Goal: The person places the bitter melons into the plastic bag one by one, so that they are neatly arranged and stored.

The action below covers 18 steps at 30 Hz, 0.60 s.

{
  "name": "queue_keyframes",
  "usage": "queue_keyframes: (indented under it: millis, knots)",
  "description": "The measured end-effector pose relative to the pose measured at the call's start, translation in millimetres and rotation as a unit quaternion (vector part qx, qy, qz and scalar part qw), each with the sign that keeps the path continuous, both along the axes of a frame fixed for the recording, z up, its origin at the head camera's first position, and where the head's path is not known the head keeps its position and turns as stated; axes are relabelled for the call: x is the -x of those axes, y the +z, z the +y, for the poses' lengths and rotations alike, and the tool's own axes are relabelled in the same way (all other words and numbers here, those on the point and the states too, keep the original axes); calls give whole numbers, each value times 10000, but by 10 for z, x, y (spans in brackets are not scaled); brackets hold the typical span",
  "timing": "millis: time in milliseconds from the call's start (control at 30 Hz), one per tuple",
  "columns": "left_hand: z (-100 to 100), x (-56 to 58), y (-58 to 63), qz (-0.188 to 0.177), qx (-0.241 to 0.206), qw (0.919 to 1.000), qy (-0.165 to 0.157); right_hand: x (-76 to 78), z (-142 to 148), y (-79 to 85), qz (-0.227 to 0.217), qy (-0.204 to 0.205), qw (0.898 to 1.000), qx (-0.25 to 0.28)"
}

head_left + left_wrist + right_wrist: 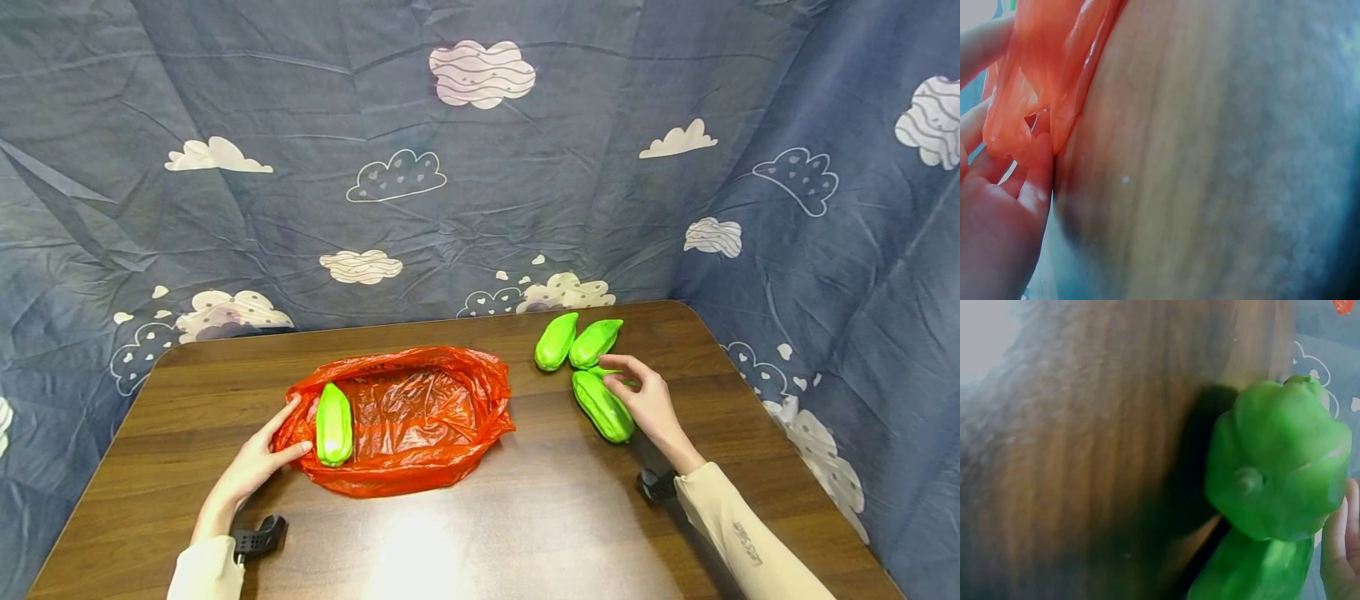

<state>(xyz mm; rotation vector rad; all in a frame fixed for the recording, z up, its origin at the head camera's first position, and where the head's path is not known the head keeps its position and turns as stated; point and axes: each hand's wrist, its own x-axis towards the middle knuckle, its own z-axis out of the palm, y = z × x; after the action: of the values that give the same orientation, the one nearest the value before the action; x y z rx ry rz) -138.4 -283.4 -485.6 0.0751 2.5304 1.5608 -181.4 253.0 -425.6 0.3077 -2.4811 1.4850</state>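
Fingers, right hand: thumb and forefinger apart at the far end of the front gourd; we can't tell whether they bear on it.
Fingers, left hand: curled against the left end of the red bag, holding its film.
Gourds: front gourd at the right side of the table; left rear gourd and right rear gourd just behind; bagged gourd inside the bag's left end.
Gourd feel: glossy, ribbed; we'd guess stiff, fairly light, slightly slippery, not fragile.
Gourd hold: we'd span the fat middle, thumb and fingers on opposite flanks; narrow tip likely gives us poor purchase and lets the fat end swing.
Bag feel: thin, crumpled; we'd expect near weightless, limp, easily torn.
Bag hold: we'd take the gathered rim, not the thin wall.
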Motion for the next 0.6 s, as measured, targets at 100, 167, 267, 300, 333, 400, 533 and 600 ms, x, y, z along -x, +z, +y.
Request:
queue_keyframes:
  millis: [100, 167, 267, 300, 333, 400, 533, 600]
  knots:
    - [-2, 2, -4, 15, -8, 10000, 0, 36, 72, -122, -8, -78, 9999, -97]
    - [-4, 3, -6, 18, -8, 10000, -1, 62, 113, -210, -70, -141, 9997, -185]
    - [-7, 5, -8, 15, -13, 10000, -10, 83, 146, -303, -162, -238, 9990, -348]
    - [-8, 6, -10, 14, -19, 10000, -12, 86, 148, -321, -193, -253, 9988, -376]
    - [-9, 7, -11, 15, -26, 10000, -13, 87, 146, -332, -216, -245, 9988, -377]
    - [-10, 8, -12, 12, -45, 10000, -18, 84, 135, -342, -264, -216, 9987, -374]
    - [-8, 8, -15, 13, -41, 10000, -9, 75, 92, -350, -405, -75, 9986, -332]
    - [-5, 8, -16, 9, -19, 10000, 2, 70, 72, -354, -474, -23, 9983, -328]
